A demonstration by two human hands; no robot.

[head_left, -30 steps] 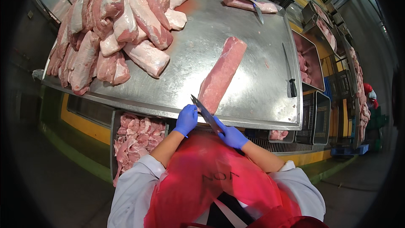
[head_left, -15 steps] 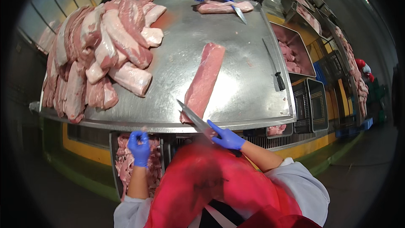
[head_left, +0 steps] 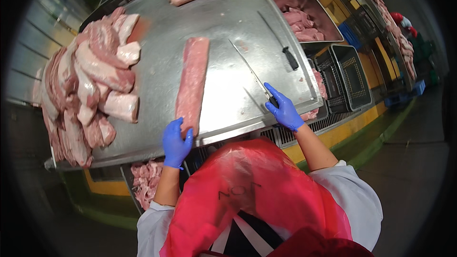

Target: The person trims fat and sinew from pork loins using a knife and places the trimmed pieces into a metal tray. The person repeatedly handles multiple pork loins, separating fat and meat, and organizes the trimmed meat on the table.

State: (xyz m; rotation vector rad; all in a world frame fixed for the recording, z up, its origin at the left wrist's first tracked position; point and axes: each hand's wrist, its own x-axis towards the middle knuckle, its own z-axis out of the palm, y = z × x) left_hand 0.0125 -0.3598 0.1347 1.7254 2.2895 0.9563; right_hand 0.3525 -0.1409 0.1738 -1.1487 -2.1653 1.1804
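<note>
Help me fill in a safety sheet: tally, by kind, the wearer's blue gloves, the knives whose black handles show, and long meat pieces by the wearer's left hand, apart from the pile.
Wearer's blue gloves: 2
Black-handled knives: 2
Long meat piece: 1
Total: 5

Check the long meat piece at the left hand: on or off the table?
On: the meat piece lies along the metal table, its near end at the left hand. Cannot tell whether it's gripped.
</note>
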